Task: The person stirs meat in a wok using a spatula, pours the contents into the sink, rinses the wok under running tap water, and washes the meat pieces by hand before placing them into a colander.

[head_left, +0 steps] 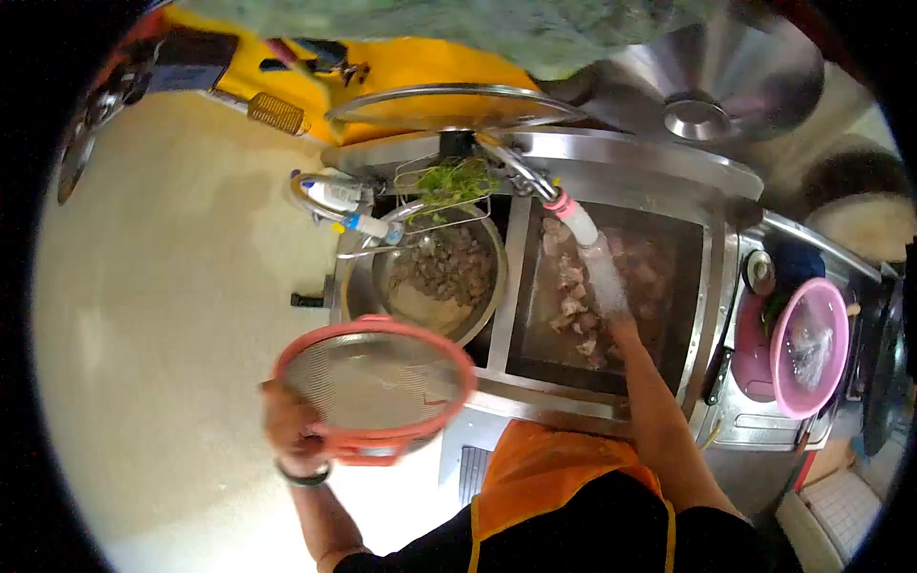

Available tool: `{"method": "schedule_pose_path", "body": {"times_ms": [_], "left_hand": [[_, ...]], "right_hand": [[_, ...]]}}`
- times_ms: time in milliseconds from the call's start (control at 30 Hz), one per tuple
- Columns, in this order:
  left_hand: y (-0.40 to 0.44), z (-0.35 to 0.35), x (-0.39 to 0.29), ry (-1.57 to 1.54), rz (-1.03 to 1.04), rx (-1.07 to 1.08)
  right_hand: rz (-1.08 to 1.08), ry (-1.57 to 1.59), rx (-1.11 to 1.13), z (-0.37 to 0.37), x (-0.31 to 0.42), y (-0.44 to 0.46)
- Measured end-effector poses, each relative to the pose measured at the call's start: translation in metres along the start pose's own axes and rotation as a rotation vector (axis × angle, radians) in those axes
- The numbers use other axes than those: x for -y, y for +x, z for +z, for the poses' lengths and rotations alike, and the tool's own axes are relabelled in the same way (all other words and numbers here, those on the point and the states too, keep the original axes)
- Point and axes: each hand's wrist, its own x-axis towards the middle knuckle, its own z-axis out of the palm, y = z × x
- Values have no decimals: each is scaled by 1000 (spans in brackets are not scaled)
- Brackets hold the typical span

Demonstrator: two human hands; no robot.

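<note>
Beside open floor [172,315] at left, the left hand [291,425] grips a round mesh strainer [368,384]; the right hand [619,327], hold unclear, meets water [604,272] within steel sink [509,296] edges.

Behind the colander [466,377], the bowl [493,263] stands left of the basin [690,286] holding meat [573,306].

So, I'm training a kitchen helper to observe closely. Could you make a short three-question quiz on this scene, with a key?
1. Which hand holds the red-rimmed strainer?
2. True or false: water is running from the pink-collared tap.
3. What lies in the right sink basin: (a) plates, (b) meat chunks or (c) carrots?

Key: 1. Left hand. 2. True. 3. (b).
</note>
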Motion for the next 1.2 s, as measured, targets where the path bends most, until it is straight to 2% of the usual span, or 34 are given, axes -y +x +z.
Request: {"method": "schedule_pose_path", "body": {"times_ms": [33, 67, 100, 167, 233, 300, 367, 400, 467, 500, 533, 600, 633, 667, 700, 733, 767, 833, 867, 933, 1000, 1133, 1200], "left_hand": [[20, 24, -28, -108, 91, 38], [29, 45, -46, -89, 118, 40], [40, 57, -61, -124, 155, 187], [55, 94, -84, -241, 236, 264], [55, 134, -95, -350, 312, 366], [48, 181, -103, -275, 461, 366], [43, 220, -114, -305, 479, 320], [40, 232, -118, -316, 471, 374], [36, 247, -120, -338, 455, 482], [43, 241, -117, -397, 412, 442], [55, 230, -109, -454, 367, 402], [59, 219, -69, -377, 224, 365], [66, 213, -37, -440, 61, 302], [64, 216, 0, -320, -87, 313], [62, 218, 40, -225, -279, 425], [55, 233, 86, -15, -382, 483], [41, 266, 144, 323, -318, 563], [31, 300, 216, 717, -267, 652], [29, 303, 231, 771, -270, 675], [18, 314, 249, 730, -285, 770], [16, 326, 254, 534, -490, 1131], [-26, 324, 251, 296, -339, 1019], [-2, 263, 196, 43, -321, 857]], "right_hand": [[-7, 83, 32, -1, 1, -1], [-5, 243, 101, -2, 0, -3], [10, 489, 202, -6, -2, -10], [63, 886, 509, -20, 11, -31], [111, 1022, 828, -51, 112, -110], [139, 1189, 687, -58, 108, -113], [30, 1003, 683, -61, 113, -113], [-24, 915, 678, -61, 113, -113], [75, 534, 586, -61, 52, -70], [121, 347, 534, -61, 33, -52], [70, 472, 371, -68, 77, -88], [-3, 131, 215, -83, 100, -101], [-28, -38, 133, -87, 107, -105], [-34, -11, 107, -89, 99, -99], [-40, 108, 100, -88, 79, -88], [-49, 287, 109, -85, 54, -74], [-57, 412, 119, -82, 33, -61], [-57, 577, 139, -80, 0, -44], [-54, 618, 151, -75, -15, -41], [-49, 709, 180, -66, -44, -31], [-47, 782, 210, -54, -77, -18], [101, 749, 236, -54, -49, -33], [138, 740, 260, -51, -37, -32]]}}
